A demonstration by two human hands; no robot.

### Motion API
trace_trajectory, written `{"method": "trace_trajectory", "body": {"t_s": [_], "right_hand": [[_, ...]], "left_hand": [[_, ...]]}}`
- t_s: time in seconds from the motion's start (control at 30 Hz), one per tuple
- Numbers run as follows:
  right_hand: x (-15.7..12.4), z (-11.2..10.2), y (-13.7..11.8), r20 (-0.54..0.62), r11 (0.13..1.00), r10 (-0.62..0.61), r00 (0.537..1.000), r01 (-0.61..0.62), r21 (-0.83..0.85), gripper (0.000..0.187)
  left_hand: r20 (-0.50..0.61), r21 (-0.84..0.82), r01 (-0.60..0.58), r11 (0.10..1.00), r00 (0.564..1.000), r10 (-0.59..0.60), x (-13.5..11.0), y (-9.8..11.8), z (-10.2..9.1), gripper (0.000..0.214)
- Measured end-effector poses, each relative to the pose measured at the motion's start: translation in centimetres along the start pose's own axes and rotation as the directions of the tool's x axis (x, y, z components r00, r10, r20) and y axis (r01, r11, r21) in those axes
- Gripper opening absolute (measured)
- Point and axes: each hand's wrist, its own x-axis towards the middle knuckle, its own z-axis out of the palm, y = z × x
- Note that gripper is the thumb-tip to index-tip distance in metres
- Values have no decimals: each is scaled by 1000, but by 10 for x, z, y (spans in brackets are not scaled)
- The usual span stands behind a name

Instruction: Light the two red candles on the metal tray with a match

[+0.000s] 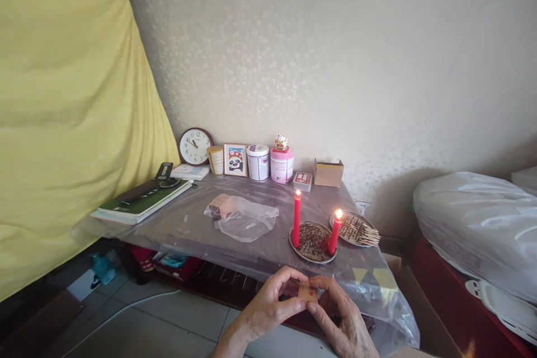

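A small beige matchbox (307,292) with red print is pinched between the fingertips of both hands, in front of the table's near edge. My left hand (280,297) grips its left end with thumb and forefinger. On the right end, my right hand (339,313) closes its thumb and fingers; part of the box is hidden behind them. Just beyond, two lit red candles, a taller one (296,221) and a shorter one (334,236), stand on a metal plate (315,260) covered in dark residue. Matchsticks (369,234) lie on a second plate (352,216) behind it.
A table (188,240) under clear plastic holds a crumpled plastic bag (247,221) near a small box (220,204). Along the wall stand a clock (196,146), a panda picture (235,159), tubs (258,163) and a cardboard box (328,174). Books (142,201) lie left, beside a yellow curtain (75,95).
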Motion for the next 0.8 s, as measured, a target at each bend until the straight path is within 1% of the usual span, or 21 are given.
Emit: {"method": "trace_trajectory", "body": {"t_s": [0.4, 0.8], "right_hand": [[1, 0, 0, 12, 1000, 2, 1000, -2, 12, 24], [0, -1, -1, 11, 1000, 4, 1000, -4, -7, 24]], "left_hand": [[3, 3, -7, 1000, 1000, 7, 0, -4, 0, 29], [1, 5, -15, 1000, 1000, 15, 0, 0, 1, 28]]}}
